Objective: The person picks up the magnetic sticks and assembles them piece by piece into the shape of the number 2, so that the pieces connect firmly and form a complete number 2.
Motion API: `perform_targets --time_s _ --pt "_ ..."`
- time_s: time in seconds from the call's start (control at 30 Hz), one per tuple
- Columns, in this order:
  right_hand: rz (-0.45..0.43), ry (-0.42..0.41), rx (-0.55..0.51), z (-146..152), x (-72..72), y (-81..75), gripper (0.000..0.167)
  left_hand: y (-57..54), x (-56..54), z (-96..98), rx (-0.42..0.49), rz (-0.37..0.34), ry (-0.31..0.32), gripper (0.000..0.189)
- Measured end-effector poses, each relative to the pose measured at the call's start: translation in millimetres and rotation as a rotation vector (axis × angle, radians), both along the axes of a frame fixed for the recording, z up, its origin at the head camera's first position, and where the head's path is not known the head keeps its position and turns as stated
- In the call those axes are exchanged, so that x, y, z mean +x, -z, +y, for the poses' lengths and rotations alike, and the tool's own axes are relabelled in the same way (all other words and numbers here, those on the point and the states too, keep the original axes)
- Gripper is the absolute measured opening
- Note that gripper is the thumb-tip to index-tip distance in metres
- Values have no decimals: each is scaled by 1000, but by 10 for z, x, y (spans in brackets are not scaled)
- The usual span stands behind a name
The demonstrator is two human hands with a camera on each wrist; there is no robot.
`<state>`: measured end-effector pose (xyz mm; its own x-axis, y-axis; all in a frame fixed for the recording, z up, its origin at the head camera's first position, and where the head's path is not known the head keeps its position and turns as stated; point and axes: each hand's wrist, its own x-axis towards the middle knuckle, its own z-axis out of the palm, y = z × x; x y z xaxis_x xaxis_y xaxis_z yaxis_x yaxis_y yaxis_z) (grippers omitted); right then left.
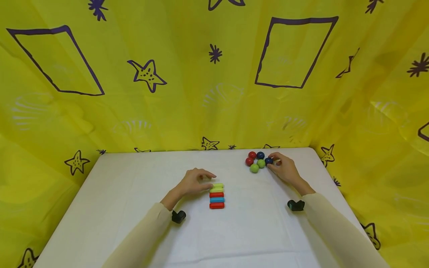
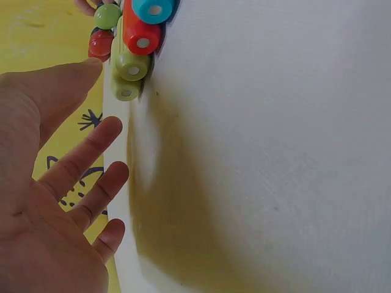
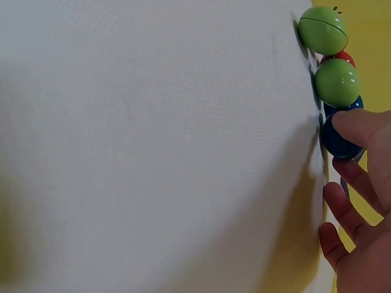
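Note:
My right hand (image 1: pixel 285 169) pinches a dark blue ball (image 3: pixel 339 139) between thumb and fingers, at the right side of a ball cluster on the table. Touching or close beside it are a second dark blue ball (image 1: pixel 260 155), two red balls (image 1: pixel 249 161) and two light green balls (image 1: pixel 254 168). My left hand (image 1: pixel 193 181) has its fingers loosely spread, the thumb tip right by the nearest yellow-green rod (image 2: pixel 126 90). That rod heads a side-by-side column with another yellow-green rod (image 2: pixel 132 66), a red rod (image 1: pixel 216 194), a blue rod (image 1: pixel 217 200) and a second red rod (image 1: pixel 216 205).
A white cloth covers the table (image 1: pixel 134 167). Behind it and along both sides hangs a yellow curtain (image 1: pixel 187 111) printed with purple stars and frames. Small dark devices are strapped at the left wrist (image 1: pixel 178 216) and right wrist (image 1: pixel 296 205).

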<state>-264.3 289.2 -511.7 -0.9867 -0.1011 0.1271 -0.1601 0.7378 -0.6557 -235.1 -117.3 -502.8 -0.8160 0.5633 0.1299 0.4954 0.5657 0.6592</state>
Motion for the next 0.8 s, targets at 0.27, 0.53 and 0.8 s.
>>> perform_targets --time_s 0.27,0.53,0.8 --pt "-63 -7 -10 61 68 -27 38 26 -37 81 -46 -32 -19 26" --pt "-80 5 -13 99 83 -12 39 28 -56 126 -86 -9 -19 24" --pt "-112 -1 -28 85 94 -32 40 47 -53 142 -97 32 -28 21"
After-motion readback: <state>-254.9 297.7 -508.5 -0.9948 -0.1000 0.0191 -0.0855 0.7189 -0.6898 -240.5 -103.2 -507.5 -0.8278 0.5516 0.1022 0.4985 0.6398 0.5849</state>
